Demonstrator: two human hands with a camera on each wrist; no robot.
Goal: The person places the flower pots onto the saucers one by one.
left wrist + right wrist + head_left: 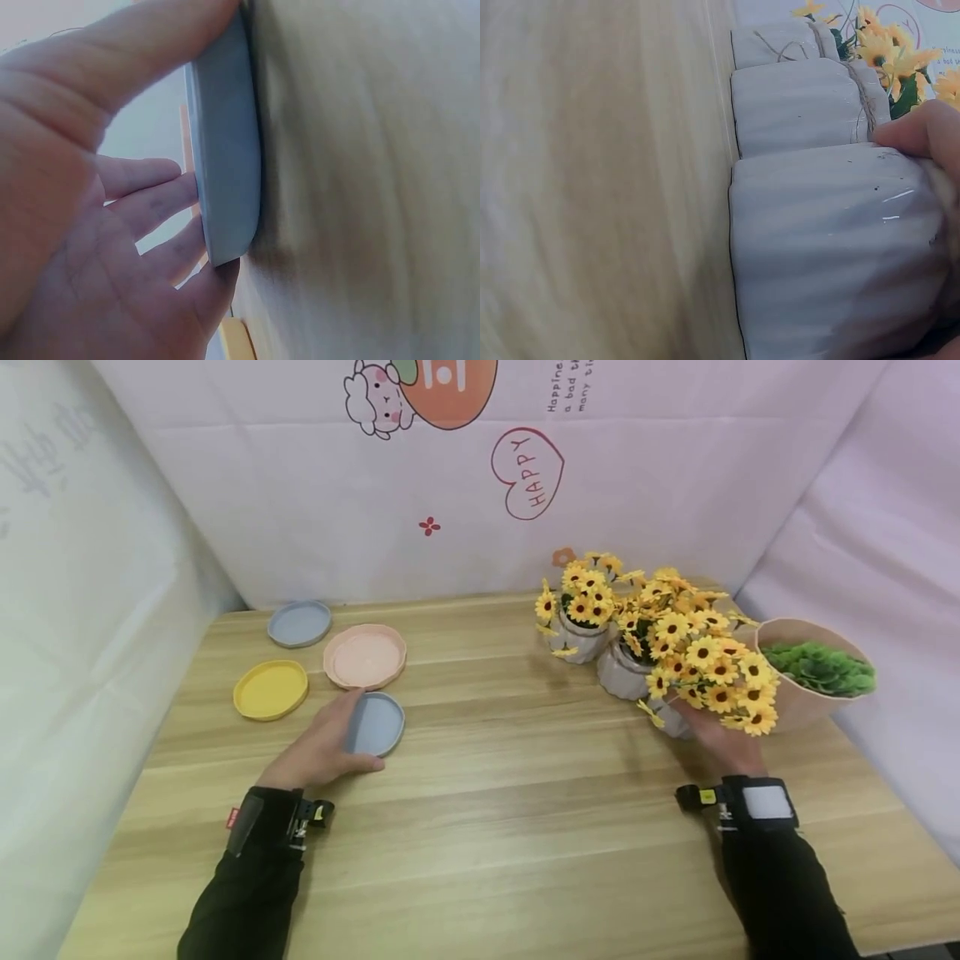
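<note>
Front blue dish (384,727) sits on tabletop (480,843), just nearer than pink dish (365,657) — left hand (322,747) grip clamped across its rim. Nearest white flowerpot (817,247) stands near beige planter (804,706) — right hand (722,739) grip clamped on it.

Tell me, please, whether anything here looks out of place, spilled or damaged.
Nothing looks spilled or toppled; the pale flowerpots stand upright. The heart marked HAPPY on the backdrop lies sideways, its lettering running up the cloth. Small dark specks mark the nearest flowerpot; I can't tell whether that's damage.
</note>
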